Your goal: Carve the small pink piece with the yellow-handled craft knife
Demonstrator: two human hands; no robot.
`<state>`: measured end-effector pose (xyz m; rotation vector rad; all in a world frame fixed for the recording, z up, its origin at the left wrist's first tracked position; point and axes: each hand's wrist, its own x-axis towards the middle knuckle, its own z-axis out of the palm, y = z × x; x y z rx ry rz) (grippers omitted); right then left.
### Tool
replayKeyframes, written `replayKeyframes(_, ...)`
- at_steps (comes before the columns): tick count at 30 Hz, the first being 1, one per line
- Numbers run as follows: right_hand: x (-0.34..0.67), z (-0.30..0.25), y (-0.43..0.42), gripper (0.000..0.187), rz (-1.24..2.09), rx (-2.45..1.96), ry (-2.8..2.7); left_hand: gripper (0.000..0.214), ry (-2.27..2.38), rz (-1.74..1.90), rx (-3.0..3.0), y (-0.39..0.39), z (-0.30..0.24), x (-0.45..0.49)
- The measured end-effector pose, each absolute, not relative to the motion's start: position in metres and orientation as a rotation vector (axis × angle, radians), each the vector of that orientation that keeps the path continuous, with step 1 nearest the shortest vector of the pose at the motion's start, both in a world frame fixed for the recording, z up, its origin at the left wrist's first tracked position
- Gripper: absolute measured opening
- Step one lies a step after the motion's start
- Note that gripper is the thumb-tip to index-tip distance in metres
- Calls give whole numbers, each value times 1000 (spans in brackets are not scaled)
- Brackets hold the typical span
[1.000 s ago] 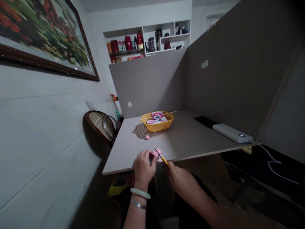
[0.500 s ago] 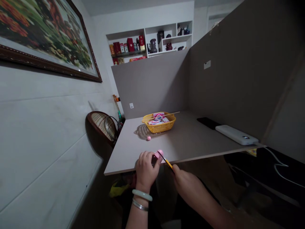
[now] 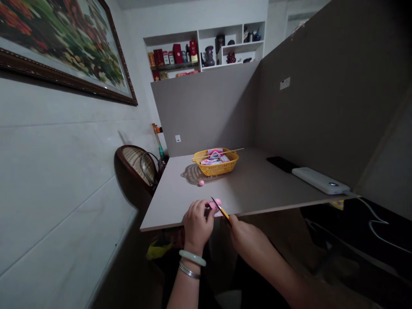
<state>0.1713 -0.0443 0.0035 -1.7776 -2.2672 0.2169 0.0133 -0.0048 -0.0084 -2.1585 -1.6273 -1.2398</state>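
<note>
My left hand point(image 3: 196, 227) is closed around a small lump of pink modelling clay point(image 3: 216, 203), just over the table's front edge. My right hand point(image 3: 246, 242) grips a craft knife with a yellow handle point(image 3: 223, 213), and its thin dark blade touches or nearly touches the pink lump. The fingers of my left hand hide part of the lump. A small pink ball point(image 3: 201, 183) lies on the table farther off, beyond both hands. A jade bangle point(image 3: 192, 258) and thin silver bangles point(image 3: 189, 271) circle my left wrist.
A yellow plastic basket point(image 3: 215, 168) holds printed packets and a thin skewer, on a woven mat point(image 3: 193, 174). A white power bank point(image 3: 320, 180) and a black phone point(image 3: 280, 162) lie at the right. Grey partitions stand behind and right; a wall runs along the left.
The view has shifted slightly. The knife blade has moved a little up and left across the pink lump, and both hands stay close together at the table edge.
</note>
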Motion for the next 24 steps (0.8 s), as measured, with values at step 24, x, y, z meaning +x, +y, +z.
replayKeyframes(24, 178, 7, -57, 19, 262, -1788, -2264, 13, -1673, -1203, -2136, -6, -7, 15)
